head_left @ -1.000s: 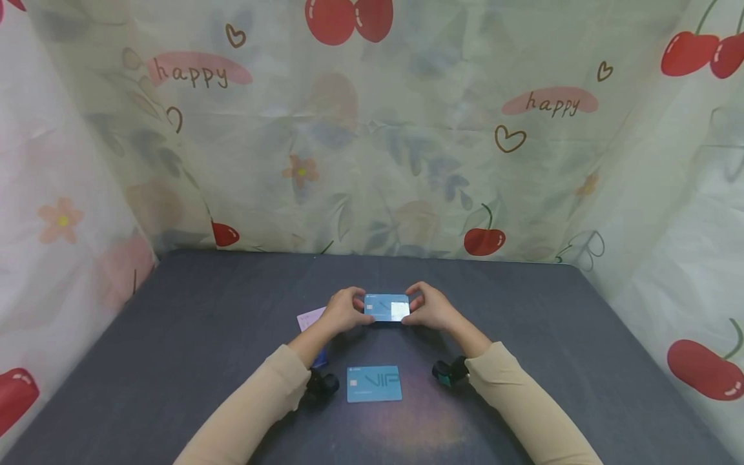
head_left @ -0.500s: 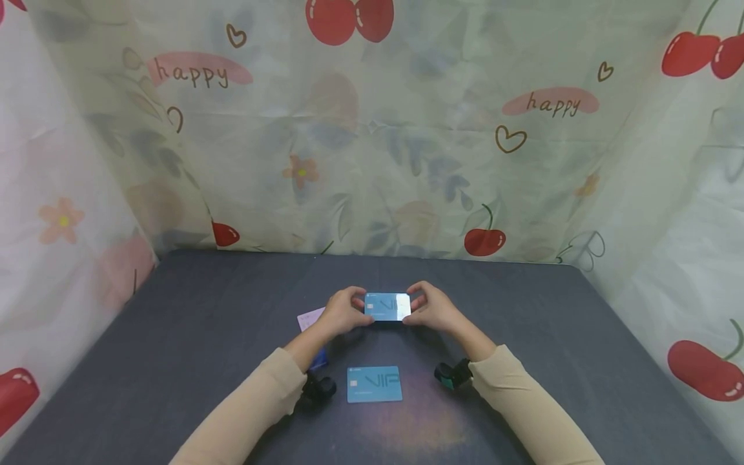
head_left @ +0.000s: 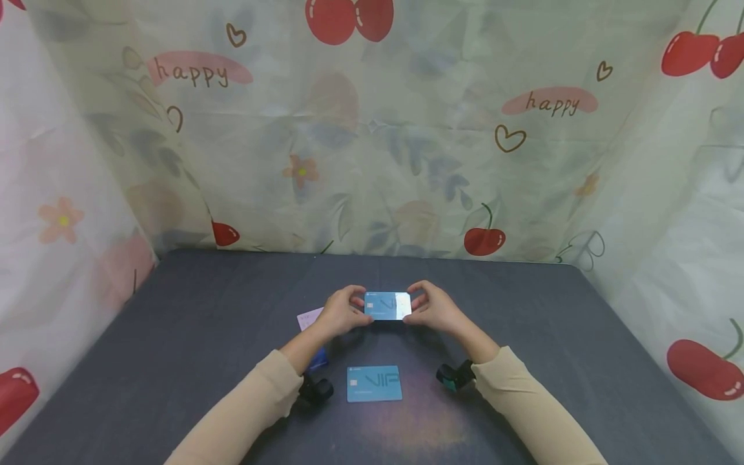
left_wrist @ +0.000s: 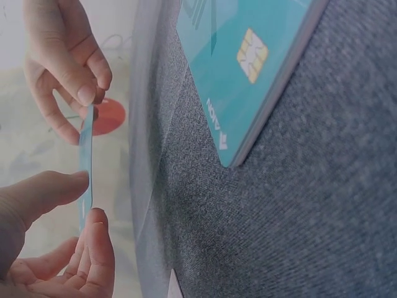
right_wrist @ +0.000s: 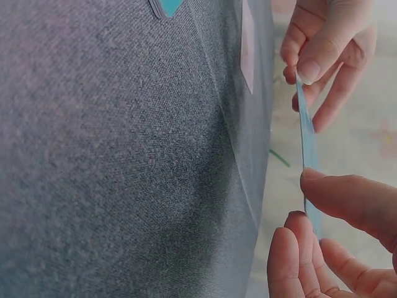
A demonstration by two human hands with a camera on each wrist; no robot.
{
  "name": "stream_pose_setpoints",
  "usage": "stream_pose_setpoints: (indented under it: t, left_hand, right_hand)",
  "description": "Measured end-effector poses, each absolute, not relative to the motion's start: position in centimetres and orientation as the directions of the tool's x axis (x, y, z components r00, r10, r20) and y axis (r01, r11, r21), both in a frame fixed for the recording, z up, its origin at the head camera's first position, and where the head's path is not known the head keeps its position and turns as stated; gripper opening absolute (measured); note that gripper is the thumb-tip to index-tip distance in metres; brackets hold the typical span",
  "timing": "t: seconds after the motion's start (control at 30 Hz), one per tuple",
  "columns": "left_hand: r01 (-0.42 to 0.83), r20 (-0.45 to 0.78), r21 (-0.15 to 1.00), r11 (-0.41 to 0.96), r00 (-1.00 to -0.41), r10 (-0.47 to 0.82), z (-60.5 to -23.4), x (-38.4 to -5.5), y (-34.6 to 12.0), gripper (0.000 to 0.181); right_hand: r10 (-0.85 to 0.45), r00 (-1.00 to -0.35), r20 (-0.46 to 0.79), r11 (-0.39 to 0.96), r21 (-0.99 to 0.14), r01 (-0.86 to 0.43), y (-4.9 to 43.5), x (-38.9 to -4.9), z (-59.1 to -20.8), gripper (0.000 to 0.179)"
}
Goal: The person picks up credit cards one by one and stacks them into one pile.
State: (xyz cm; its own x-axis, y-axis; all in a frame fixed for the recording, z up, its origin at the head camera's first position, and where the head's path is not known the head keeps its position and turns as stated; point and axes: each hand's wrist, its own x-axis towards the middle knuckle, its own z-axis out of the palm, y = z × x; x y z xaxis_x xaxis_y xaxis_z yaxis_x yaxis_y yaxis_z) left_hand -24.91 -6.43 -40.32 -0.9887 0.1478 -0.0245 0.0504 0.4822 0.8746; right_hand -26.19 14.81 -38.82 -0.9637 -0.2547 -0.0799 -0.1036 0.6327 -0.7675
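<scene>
A light blue bank card (head_left: 380,306) with a chip is held up off the table between both hands in the head view. My left hand (head_left: 344,310) pinches its left end, thumb in front and fingers behind. At the other end, my right hand (head_left: 436,310) pinches it the same way. From the wrists the held card (left_wrist: 87,161) appears nearly edge-on. Nearer the body lies a blue VIP card (head_left: 374,384), whose thick edge in the left wrist view looks like a stack.
Left of centre, partly hidden by the left forearm, lie a pink card (head_left: 309,318) and a dark blue card (head_left: 319,360). The table (head_left: 203,336) has a dark grey cloth. A printed curtain (head_left: 372,129) encloses the back and sides.
Both hands and the held card have risen very slightly in the head view. The wrists have spread a little apart. The cards on the table stay where they were.
</scene>
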Motion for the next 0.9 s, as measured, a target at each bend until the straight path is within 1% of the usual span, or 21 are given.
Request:
stream_pose_setpoints:
  t: [0.33,0.9]
  left_hand:
    - [0.073,-0.007,0.882,0.465,-0.986,0.166,-40.23,-24.43,-6.67,0.062]
    - [0.065,-0.015,0.888,0.456,-0.985,0.169,-40.43,-23.96,-7.15,0.061]
  right_hand:
    - [-0.258,-0.963,-0.073,0.636,-0.763,-0.112,14.86,-25.91,-38.73,0.055]
    - [-0.26,-0.963,-0.075,0.644,-0.757,-0.115,14.6,-25.18,-38.17,0.055]
